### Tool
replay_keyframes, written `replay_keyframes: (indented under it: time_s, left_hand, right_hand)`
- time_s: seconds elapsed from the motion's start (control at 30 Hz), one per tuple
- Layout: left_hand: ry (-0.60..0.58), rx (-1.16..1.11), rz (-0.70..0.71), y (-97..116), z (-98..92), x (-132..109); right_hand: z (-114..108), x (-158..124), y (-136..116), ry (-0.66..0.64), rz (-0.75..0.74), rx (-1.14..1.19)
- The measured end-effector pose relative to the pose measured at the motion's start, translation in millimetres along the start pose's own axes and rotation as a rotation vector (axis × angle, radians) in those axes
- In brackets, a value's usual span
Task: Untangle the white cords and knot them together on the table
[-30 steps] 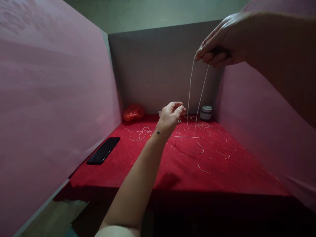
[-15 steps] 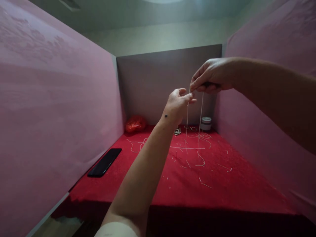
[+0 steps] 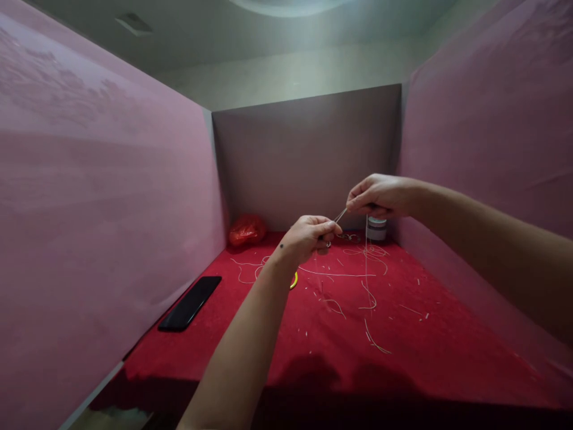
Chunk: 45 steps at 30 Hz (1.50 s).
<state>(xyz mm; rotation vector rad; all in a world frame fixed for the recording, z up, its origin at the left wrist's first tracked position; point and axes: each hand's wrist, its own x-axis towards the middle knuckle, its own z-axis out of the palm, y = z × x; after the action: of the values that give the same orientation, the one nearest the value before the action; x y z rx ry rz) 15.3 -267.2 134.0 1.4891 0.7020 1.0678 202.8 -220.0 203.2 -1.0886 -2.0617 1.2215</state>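
Note:
A pale thin cord (image 3: 341, 215) is stretched in a short doubled length between my two hands, above the red cloth. My left hand (image 3: 311, 237) pinches its lower end between thumb and fingers. Higher and to the right, my right hand (image 3: 378, 194) pinches the upper end, and a strand hangs from it toward the cloth. Behind my left forearm, part of a yellow ring-shaped piece (image 3: 294, 280) shows; the rest is hidden.
Loose cords (image 3: 367, 251) and small scraps lie on the red cloth (image 3: 430, 358). A black phone (image 3: 190, 303) rests at the left, a red plastic bag (image 3: 247, 230) at the back left, a lidded jar (image 3: 376, 229) at the back right. Pink walls (image 3: 111, 197) flank the table.
Both hands have come down. My left hand has closed on the cord, which is now drawn tight and doubled between the hands. The yellow piece has come into view.

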Motion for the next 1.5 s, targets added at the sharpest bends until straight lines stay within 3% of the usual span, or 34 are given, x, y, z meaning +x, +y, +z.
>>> replay_keyframes:
  time_s: [0.27, 0.57, 0.8, 0.93, 1.13, 1.3, 1.5]
  left_hand:
    - [-0.027, -0.111, -0.215, -41, -30.5, -11]
    - [0.084, -0.166, -0.456, -94, -50.6, -13]
    - [0.181, -0.375, -0.484, -116, -65.8, -13]
    - [0.322, -0.41, -0.418, -126, -58.6, -9]
    - [0.358, -0.387, -0.253, -134, -36.7, -9]
    - [0.343, -0.056, -0.216, -136, -29.0, -13]
    - [0.242, 0.824, -0.037, -143, -23.8, -23]
  right_hand:
    - [43, 16, 81, -0.024, 0.025, 0.341]
    - [86, 46, 163, -0.073, 0.082, 0.569]
    - [116, 49, 183, -0.022, 0.116, 0.589]
    - [129, 50, 188, 0.081, 0.106, 0.575]
    - [139, 48, 194, 0.293, -0.151, 0.244]
    - [147, 41, 194, 0.29, -0.21, 0.174]
    - [150, 31, 187, 0.225, -0.199, 0.276]
